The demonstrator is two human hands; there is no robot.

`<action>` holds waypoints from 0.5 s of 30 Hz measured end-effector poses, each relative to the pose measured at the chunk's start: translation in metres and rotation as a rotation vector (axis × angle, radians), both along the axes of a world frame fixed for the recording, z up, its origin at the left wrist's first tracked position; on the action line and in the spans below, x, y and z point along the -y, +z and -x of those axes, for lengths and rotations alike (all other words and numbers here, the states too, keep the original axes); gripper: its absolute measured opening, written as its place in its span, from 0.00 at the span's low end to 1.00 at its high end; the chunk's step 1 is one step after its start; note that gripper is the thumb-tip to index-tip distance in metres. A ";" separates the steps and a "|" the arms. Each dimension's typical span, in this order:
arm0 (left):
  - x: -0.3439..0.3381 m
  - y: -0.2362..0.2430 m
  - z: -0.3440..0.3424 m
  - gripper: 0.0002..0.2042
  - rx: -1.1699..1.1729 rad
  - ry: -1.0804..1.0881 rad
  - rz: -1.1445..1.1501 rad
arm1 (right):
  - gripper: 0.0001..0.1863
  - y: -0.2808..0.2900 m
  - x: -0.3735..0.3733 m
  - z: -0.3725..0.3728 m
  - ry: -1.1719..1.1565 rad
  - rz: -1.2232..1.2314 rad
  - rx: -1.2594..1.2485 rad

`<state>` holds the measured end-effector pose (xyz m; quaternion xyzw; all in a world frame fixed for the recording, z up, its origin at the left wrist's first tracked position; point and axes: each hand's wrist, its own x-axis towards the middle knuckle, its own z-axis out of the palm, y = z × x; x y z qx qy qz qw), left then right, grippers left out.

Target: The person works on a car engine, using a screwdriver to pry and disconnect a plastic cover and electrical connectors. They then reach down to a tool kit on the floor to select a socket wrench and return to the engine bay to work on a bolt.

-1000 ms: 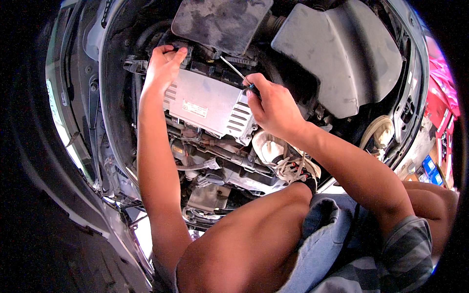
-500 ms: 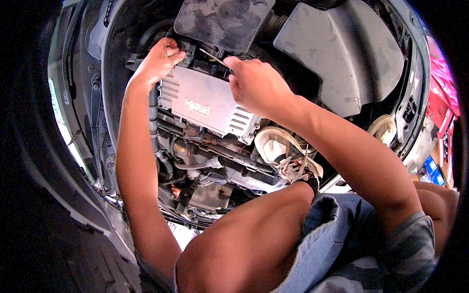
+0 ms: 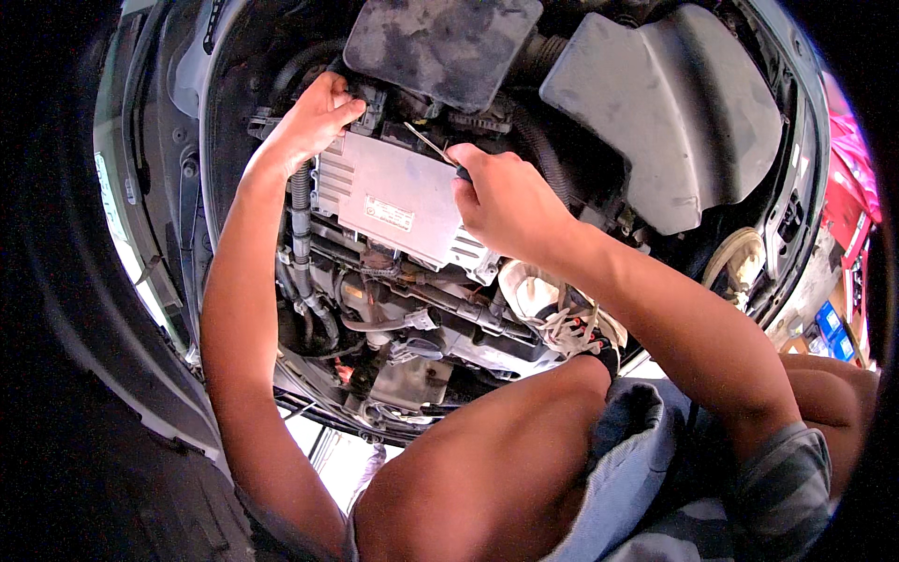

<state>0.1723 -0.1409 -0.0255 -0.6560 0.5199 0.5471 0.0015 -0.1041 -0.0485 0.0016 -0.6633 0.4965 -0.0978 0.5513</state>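
A silver metal control module (image 3: 398, 178) with ribbed ends and a white label lies across the middle of the engine bay. At its far left corner my left hand (image 3: 323, 117) has its fingers curled on a black connector (image 3: 372, 108); the fingertips are partly hidden. My right hand (image 3: 510, 197) is wrapped around the dark handle of a thin screwdriver (image 3: 429, 143) above the module's far edge. Its metal shaft slants toward the far left, and its tip stands apart from the connector.
A dusty black cover (image 3: 440, 47) stands beyond the module, and a larger grey-black cover (image 3: 670, 122) fills the far right. A corrugated hose (image 3: 300, 215) runs along the module's left. My shoe (image 3: 562, 309) rests in the bay near its right end. Boxes (image 3: 832, 328) show at the right.
My right hand has drawn the screwdriver back a little toward me and to the right. My left hand stays at the connector. The whole view has shifted slightly.
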 end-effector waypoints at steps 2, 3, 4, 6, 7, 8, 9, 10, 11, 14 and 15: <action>0.000 0.001 0.005 0.18 -0.006 0.006 0.006 | 0.10 0.001 0.001 0.000 -0.023 -0.008 0.017; 0.000 0.002 0.011 0.16 -0.009 0.008 0.011 | 0.10 0.002 0.003 -0.001 -0.024 -0.013 0.017; -0.003 0.004 0.016 0.14 -0.015 0.059 0.021 | 0.10 0.004 0.004 -0.002 -0.024 -0.018 0.017; -0.006 -0.002 0.017 0.14 0.027 0.091 0.082 | 0.10 0.006 0.006 -0.003 -0.027 -0.016 0.019; -0.009 -0.006 0.017 0.14 0.047 0.107 0.113 | 0.09 0.007 0.007 -0.003 -0.030 -0.008 0.021; -0.007 -0.008 0.019 0.14 0.022 0.104 0.139 | 0.09 0.007 0.008 -0.003 -0.038 -0.001 0.024; -0.008 -0.009 0.018 0.14 0.021 0.116 0.119 | 0.09 0.007 0.008 -0.003 -0.046 -0.012 0.026; -0.010 -0.008 0.017 0.13 0.019 0.128 0.099 | 0.09 0.008 0.008 -0.002 -0.054 -0.022 0.027; -0.009 -0.006 0.020 0.13 0.013 0.140 0.081 | 0.09 0.007 0.008 -0.001 -0.062 -0.029 0.024; -0.003 -0.006 -0.005 0.14 -0.029 0.083 0.016 | 0.10 0.001 0.002 -0.001 -0.068 -0.029 -0.008; -0.001 -0.006 -0.003 0.14 -0.060 0.059 0.014 | 0.11 0.001 0.002 0.002 -0.045 -0.059 -0.056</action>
